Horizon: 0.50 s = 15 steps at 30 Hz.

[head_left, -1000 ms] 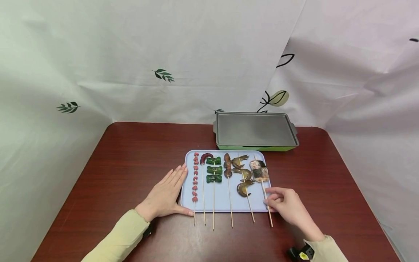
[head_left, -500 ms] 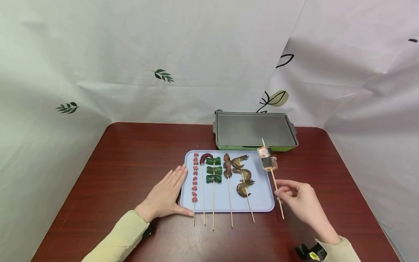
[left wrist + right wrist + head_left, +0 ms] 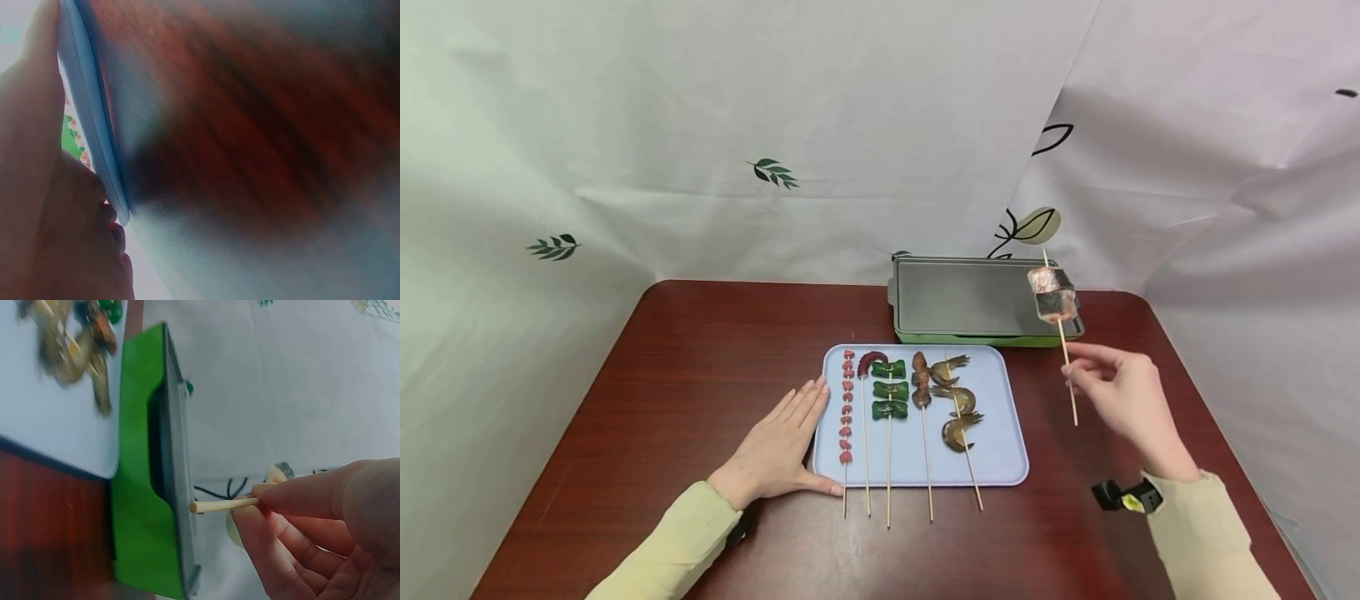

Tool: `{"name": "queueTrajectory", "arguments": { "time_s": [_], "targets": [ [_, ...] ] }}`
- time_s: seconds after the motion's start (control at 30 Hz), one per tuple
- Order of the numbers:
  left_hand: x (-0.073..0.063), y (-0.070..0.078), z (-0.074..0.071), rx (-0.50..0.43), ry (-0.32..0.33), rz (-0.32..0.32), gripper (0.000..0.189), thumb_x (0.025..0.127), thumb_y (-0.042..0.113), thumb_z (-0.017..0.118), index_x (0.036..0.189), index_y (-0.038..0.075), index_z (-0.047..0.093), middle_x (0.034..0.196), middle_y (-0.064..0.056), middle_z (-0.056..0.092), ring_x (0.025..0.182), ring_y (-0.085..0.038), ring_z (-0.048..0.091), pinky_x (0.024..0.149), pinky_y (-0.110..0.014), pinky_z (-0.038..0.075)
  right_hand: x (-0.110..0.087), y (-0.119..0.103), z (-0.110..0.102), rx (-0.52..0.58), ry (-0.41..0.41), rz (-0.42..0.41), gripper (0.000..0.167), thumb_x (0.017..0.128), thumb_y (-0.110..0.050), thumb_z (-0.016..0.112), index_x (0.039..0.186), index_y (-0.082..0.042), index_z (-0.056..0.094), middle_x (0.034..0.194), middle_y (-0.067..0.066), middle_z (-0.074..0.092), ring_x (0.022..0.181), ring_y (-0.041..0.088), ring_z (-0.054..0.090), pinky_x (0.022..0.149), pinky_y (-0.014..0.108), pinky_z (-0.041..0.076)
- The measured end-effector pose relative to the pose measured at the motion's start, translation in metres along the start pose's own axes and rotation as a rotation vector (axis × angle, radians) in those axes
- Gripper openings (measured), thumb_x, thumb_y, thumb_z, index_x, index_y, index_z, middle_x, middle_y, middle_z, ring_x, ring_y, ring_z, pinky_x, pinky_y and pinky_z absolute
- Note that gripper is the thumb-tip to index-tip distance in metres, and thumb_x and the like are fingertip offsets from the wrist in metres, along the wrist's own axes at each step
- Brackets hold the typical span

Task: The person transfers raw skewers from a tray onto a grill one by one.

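Note:
Between thumb and fingers my right hand [image 3: 1127, 404] pinches the stick of a fish skewer [image 3: 1054, 296], two pale chunks with dark skin. The skewer is raised, its chunks overlapping the right end of the grill pan [image 3: 970, 296] in the head view. In the right wrist view the stick's blunt end [image 3: 219, 505] pokes out past the fingertips. My left hand [image 3: 782, 442] lies with straight fingers along the left edge of a pale blue tray [image 3: 1000, 467]. On the tray are a red-bead skewer [image 3: 847, 408], a tentacle skewer [image 3: 872, 362], a green-pepper skewer [image 3: 890, 389], a brown-meat skewer [image 3: 921, 379] and a shrimp skewer [image 3: 958, 404].
The grill's green base [image 3: 140, 487] stands right behind the tray on the dark red wooden table [image 3: 737, 333]. A white cloth with leaf prints [image 3: 775, 172] hangs behind the table and on both sides. Skewer sticks overhang the tray's front edge.
My right hand has lifted the fish skewer off the tray's right side and carried it up, forward and to the right, toward the grill. My left hand has stayed in place.

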State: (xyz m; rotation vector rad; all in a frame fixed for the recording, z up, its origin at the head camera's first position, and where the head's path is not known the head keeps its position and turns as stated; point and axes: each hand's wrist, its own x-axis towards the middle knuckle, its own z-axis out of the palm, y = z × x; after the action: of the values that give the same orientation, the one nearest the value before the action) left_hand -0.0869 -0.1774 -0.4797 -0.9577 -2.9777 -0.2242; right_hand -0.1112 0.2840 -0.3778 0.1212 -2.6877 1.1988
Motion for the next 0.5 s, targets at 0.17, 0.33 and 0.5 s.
{"name": "queueTrajectory", "arguments": {
  "time_s": [0.17,0.33,0.5],
  "targets": [
    [0.0,0.0,0.0,0.004,-0.01,-0.004,0.141,0.067,0.097,0.052,0.157,-0.007,0.026,0.165,-0.022,0.022,0.151,-0.034,0.021,0.122,-0.045,0.019,0.025,0.004,-0.009,-0.032,0.012,0.01,0.029,0.094,0.0,0.068,0.122,0.005,0.071,0.091,0.02,0.073,0.066,0.009,0.072,0.057,0.019,0.057],
    [0.0,0.001,0.0,0.0,-0.013,-0.004,0.14,0.067,0.096,0.053,0.157,-0.008,0.026,0.165,-0.022,0.021,0.151,-0.035,0.021,0.122,-0.046,0.02,0.045,0.013,-0.013,-0.051,-0.01,0.049,0.03,0.095,-0.001,0.065,0.124,0.006,0.069,0.093,0.021,0.073,0.069,0.012,0.073,0.057,0.018,0.055],
    [0.0,0.001,0.0,-0.008,-0.017,-0.004,0.139,0.067,0.095,0.055,0.157,-0.008,0.026,0.165,-0.022,0.021,0.151,-0.034,0.021,0.122,-0.046,0.019,0.058,0.027,-0.009,-0.063,-0.049,0.096,0.031,0.095,-0.003,0.065,0.124,0.008,0.068,0.095,0.022,0.073,0.068,0.011,0.071,0.052,0.021,0.052]
  ]
}}
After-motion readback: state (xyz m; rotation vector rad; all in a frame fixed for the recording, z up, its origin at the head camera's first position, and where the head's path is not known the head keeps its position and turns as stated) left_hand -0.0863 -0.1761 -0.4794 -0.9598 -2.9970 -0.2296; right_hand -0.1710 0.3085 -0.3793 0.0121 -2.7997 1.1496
